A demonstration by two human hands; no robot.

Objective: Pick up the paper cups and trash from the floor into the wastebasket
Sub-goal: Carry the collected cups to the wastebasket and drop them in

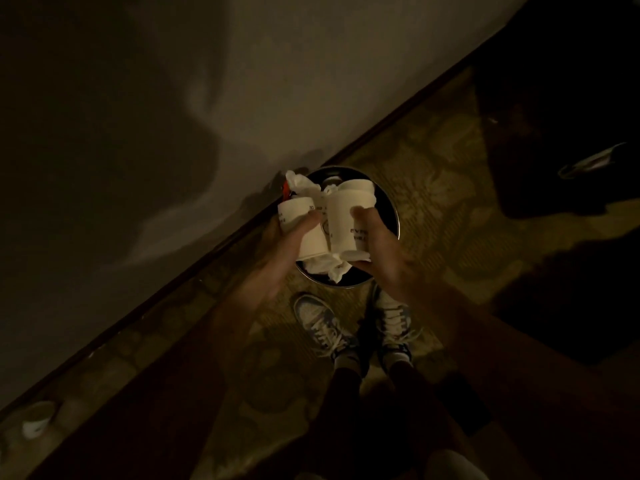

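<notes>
Holding the load over the wastebasket (394,216), I have both hands closed around a bundle of paper cups and crumpled tissue. My left hand (294,237) wraps one paper cup (298,216) by its side wall, thumb across the front. My right hand (377,244) grips a second cup (346,216) the same way, fingers curled under its base. White tissue (332,268) is pinched between the two cups and hangs below them; more tissue (301,183) sticks out at the far end beside a small red scrap (286,191).

Position: the bundle sits directly above the round, dark basket, which stands on the patterned carpet (433,188) just beside the baseboard (207,261). My shoes (322,323) are near the basket's rim.

Handling notes, by judgement:
1. The cups are light and thin-walled. Squeezing hard will crush them; a firm wrap at mid-height is enough.
2. The tissue is soft and loose. It has no grip of its own and is held only by pressure between the cups, so it may fall outside the rim if the hands part unevenly.
3. Lower the bundle toward the opening before letting go.

One more cup (36,419) lies on the floor at the far left, against the wall, not yet collected.
</notes>
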